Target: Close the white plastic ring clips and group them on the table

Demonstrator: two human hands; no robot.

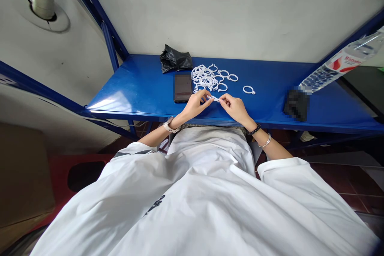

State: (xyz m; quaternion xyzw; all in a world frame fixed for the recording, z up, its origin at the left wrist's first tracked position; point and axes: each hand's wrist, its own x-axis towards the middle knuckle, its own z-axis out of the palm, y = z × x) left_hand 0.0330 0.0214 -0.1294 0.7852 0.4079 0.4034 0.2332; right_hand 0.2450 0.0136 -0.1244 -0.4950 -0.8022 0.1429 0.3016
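Looks like the white ring (214, 98) sits right between the left hand (195, 104) and right hand (236, 108), long side running crossways, both hands' fingers pinched on its ends.

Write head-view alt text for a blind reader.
Left hand and right hand hold a white piece over a blue table, near a pile of white rings. Left of the pile are a phone and black bag; a bottle is at right.

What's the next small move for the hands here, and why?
Perhaps squeeze the held white ring closed, if it is open: the left hand and right hand pinch it, some piled rings show gaps, and the lone ring to the right looks closed.
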